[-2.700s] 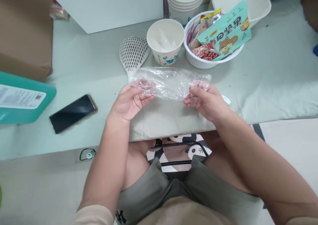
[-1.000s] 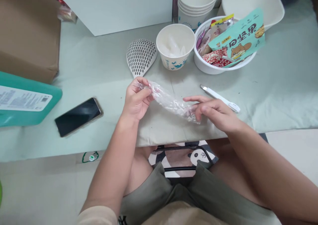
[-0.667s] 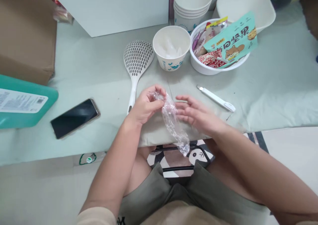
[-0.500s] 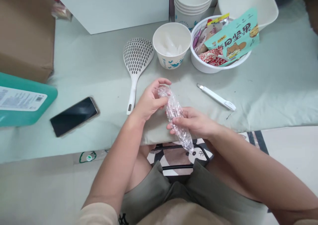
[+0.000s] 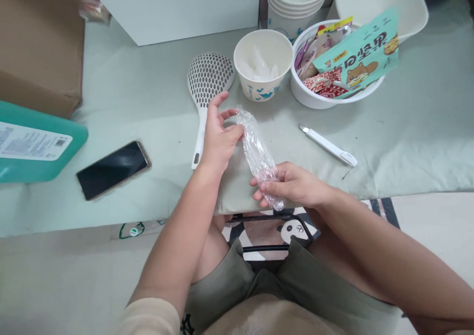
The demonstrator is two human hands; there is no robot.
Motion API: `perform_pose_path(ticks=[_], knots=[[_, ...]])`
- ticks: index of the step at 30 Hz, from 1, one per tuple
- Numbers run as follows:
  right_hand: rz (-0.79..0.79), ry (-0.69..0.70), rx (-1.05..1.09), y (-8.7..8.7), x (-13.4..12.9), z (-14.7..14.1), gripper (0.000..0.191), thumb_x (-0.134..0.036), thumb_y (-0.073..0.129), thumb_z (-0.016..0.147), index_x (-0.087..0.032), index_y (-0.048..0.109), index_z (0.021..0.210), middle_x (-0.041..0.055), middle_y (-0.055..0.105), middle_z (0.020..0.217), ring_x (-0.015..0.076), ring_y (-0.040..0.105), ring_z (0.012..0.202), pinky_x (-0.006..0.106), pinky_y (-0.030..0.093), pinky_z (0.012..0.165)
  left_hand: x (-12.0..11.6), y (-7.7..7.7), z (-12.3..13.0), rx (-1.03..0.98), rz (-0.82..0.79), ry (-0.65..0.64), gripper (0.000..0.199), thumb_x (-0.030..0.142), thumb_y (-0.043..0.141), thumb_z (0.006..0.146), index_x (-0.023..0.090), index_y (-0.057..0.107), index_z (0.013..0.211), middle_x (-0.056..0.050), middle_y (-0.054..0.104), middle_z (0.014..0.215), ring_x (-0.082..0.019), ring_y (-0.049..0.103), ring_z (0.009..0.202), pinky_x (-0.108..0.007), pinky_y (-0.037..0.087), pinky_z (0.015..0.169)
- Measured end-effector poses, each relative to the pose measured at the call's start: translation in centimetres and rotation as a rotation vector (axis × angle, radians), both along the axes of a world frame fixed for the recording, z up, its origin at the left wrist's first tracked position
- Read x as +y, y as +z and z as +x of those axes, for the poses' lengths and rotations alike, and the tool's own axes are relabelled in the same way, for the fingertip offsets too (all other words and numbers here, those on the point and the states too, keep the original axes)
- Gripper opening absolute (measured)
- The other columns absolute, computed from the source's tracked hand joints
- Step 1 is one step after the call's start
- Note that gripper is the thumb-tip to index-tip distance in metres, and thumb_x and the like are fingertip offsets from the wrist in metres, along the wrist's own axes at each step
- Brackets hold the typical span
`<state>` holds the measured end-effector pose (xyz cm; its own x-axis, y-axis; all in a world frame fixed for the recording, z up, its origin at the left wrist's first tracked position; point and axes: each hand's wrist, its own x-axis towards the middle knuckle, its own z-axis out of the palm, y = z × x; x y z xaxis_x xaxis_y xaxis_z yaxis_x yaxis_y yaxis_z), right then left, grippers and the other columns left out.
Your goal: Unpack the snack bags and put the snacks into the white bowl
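Note:
A crinkled strip of clear plastic wrap (image 5: 257, 145) stretches slantwise between my hands above the table's front edge. My left hand (image 5: 221, 132) pinches its upper end between thumb and fingers, with the index finger raised. Round the lower end, my right hand (image 5: 291, 183) is closed, thumb on top. Behind my left hand lies a white slotted skimmer (image 5: 209, 76), its handle partly covered by the hand. A paper cup (image 5: 261, 91) with clumps of translucent plastic inside stands just beyond the wrap. To the right rests a white utility knife (image 5: 328, 145), its blade tip showing.
A white bowl (image 5: 311, 98) of snack packets sits behind the knife, near stacked paper cups (image 5: 283, 21) and a cream container (image 5: 411, 17). At left are a phone (image 5: 113, 169), a green jug (image 5: 66, 132) and a cardboard box (image 5: 40, 44). A white panel (image 5: 185, 9) stands at the back.
My left hand has moved up and left, raising its index finger. My right hand now holds the wrap nearer its lower end, and the wrap is drawn out straighter. The view has shifted slightly.

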<state>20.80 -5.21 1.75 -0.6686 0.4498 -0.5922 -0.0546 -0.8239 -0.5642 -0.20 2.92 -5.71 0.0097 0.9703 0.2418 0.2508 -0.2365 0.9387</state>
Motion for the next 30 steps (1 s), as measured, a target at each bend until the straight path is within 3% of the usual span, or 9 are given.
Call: perform_pose_path(ticks=[4, 8, 13, 15, 18, 26, 30], knots=[[0.028, 0.031, 0.024, 0.0, -0.1, 0.3, 0.054, -0.05, 0.097, 0.066, -0.015, 0.075, 0.101, 0.0028, 0.079, 0.083, 0.0123, 0.077, 0.071, 0.021, 0.061, 0.063, 0.1, -0.1, -0.1, 0.04, 0.021, 0.037, 0.057, 0.041, 0.065, 0.098, 0.04, 0.039, 0.149, -0.008, 0.062, 0.123, -0.022, 0.073, 0.096, -0.042, 0.063, 0.082], [0.074, -0.011, 0.029, 0.0, -0.1, 0.7, 0.049, -0.048, 0.094, 0.072, -0.015, 0.075, 0.103, 0.0029, 0.08, 0.082, 0.0127, 0.077, 0.071, 0.022, 0.062, 0.066, -0.4, 1.5, -0.6, 0.115, 0.14, 0.071, 0.044, 0.041, 0.059, 0.1, 0.036, 0.051, 0.142, -0.01, 0.058, 0.143, -0.03, 0.064, 0.129, -0.05, 0.059, 0.102], [0.146, -0.058, 0.103, 0.2, 0.2, 1.4, 0.041, -0.046, 0.09, 0.079, -0.018, 0.076, 0.104, 0.0003, 0.08, 0.077, 0.0109, 0.076, 0.067, 0.021, 0.062, 0.067, -1.5, 3.4, 0.2, 0.412, 0.39, -0.126, 0.048, 0.051, 0.066, 0.093, 0.035, 0.063, 0.138, -0.005, 0.047, 0.164, -0.038, 0.037, 0.158, -0.062, 0.028, 0.131], [0.162, -0.055, 0.147, 0.3, 0.2, 1.5, 0.037, -0.045, 0.089, 0.081, -0.019, 0.076, 0.104, -0.0013, 0.08, 0.075, 0.0094, 0.076, 0.066, 0.019, 0.062, 0.067, -1.8, 3.3, 0.8, 0.488, 0.416, -0.202, 0.048, 0.057, 0.067, 0.091, 0.036, 0.066, 0.134, -0.003, 0.048, 0.165, -0.04, 0.03, 0.161, -0.066, 0.021, 0.132], [0.137, -0.041, 0.209, 0.4, 0.0, 1.4, 0.038, -0.043, 0.089, 0.082, -0.018, 0.075, 0.106, -0.0007, 0.081, 0.079, 0.0093, 0.077, 0.067, 0.019, 0.062, 0.067, -1.6, 2.6, 1.2, 0.511, 0.385, -0.239, 0.039, 0.062, 0.061, 0.095, 0.035, 0.073, 0.121, -0.001, 0.052, 0.163, -0.038, 0.029, 0.162, -0.065, 0.022, 0.132], [0.144, 0.106, 0.194, 0.1, -0.2, 1.1, 0.041, -0.049, 0.087, 0.081, -0.013, 0.077, 0.097, 0.005, 0.083, 0.081, 0.0118, 0.078, 0.069, 0.023, 0.063, 0.07, -0.3, 2.9, -0.5, 0.373, 0.381, -0.12, 0.038, 0.063, 0.058, 0.097, 0.03, 0.076, 0.105, -0.005, 0.06, 0.154, -0.036, 0.041, 0.157, -0.064, 0.028, 0.13], [0.224, 0.075, 0.175, 1.0, -0.2, 1.4, 0.047, -0.06, 0.08, 0.085, -0.016, 0.077, 0.099, 0.0055, 0.082, 0.081, 0.0154, 0.077, 0.072, 0.03, 0.063, 0.076, -0.5, 3.4, -0.7, 0.372, 0.353, -0.074, 0.04, 0.065, 0.062, 0.095, 0.029, 0.077, 0.104, -0.007, 0.066, 0.148, -0.036, 0.047, 0.153, -0.062, 0.034, 0.127]])
